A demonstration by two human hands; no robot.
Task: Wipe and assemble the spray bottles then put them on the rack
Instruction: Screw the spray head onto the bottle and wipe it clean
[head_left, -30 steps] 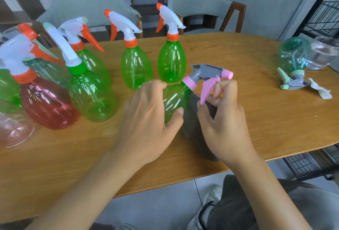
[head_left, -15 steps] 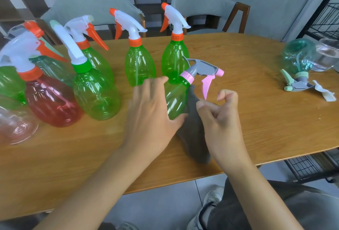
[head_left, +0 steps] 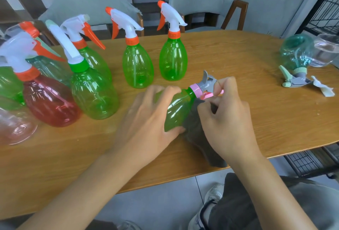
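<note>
- Centre of frame: a tilted green bottle (head_left: 180,109) is gripped by the left hand (head_left: 146,119).
- Its pink trigger (head_left: 208,95) is pinched by the right hand (head_left: 227,119), a grey cloth (head_left: 198,134) lying beneath.
- Upper left: finished bottles (head_left: 137,64) are stood upright on the table (head_left: 238,60).

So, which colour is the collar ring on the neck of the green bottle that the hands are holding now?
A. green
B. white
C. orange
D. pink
D: the green bottle, gripped by the left hand and lying tilted, has a pink collar ring under its grey spray head, where the right hand pinches the pink trigger.
</note>
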